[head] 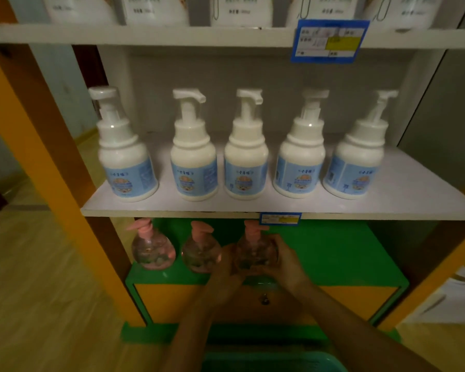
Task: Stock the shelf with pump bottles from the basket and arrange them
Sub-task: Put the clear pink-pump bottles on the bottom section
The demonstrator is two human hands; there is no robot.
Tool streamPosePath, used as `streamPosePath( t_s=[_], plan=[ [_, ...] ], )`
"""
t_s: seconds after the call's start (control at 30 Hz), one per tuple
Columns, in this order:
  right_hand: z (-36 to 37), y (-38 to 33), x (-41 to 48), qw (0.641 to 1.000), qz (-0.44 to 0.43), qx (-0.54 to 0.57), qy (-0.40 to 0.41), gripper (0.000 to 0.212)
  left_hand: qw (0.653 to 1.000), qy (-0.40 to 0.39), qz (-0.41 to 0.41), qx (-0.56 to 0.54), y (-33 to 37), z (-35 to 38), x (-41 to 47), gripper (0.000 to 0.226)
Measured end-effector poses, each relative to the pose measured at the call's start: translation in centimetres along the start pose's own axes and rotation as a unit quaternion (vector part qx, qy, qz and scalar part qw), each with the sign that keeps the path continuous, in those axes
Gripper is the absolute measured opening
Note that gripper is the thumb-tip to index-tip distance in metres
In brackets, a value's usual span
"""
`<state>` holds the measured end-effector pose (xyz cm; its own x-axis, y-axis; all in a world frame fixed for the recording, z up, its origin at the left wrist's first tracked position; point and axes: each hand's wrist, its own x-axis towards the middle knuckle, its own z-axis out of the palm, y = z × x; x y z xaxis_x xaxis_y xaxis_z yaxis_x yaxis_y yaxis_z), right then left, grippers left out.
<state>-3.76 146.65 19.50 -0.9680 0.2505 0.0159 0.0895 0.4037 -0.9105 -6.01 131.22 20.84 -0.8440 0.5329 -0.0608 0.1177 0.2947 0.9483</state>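
Three clear round pump bottles with pink pumps stand on the green lower shelf (333,253). The left bottle (153,249) and the middle bottle (199,253) stand free. The third bottle (254,251) is cupped from both sides: my left hand (227,261) is on its left, my right hand (286,257) on its right. The teal basket (274,362) shows only its rim at the bottom edge, under my forearms.
The white shelf (253,208) above holds several white pump bottles with blue labels (246,167) in a row. Its front edge overhangs the pink pumps. An orange post (51,167) stands at the left. A yellow drawer front (346,302) sits below the green shelf.
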Motion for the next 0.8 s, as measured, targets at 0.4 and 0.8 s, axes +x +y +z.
streamPosePath(
  t_s=[0.4,0.8],
  plan=[
    [1.7,1.4,1.1,0.998,0.034,0.054,-0.009,0.062,1.000,-0.014,0.013,0.023,-0.7,0.8,0.8,0.061],
    [-1.9,3.2,-7.8,0.982,-0.055,-0.152,0.102,0.041,0.956,0.153,0.060,0.243,-1.3,5.1,-4.8,0.041]
  ],
)
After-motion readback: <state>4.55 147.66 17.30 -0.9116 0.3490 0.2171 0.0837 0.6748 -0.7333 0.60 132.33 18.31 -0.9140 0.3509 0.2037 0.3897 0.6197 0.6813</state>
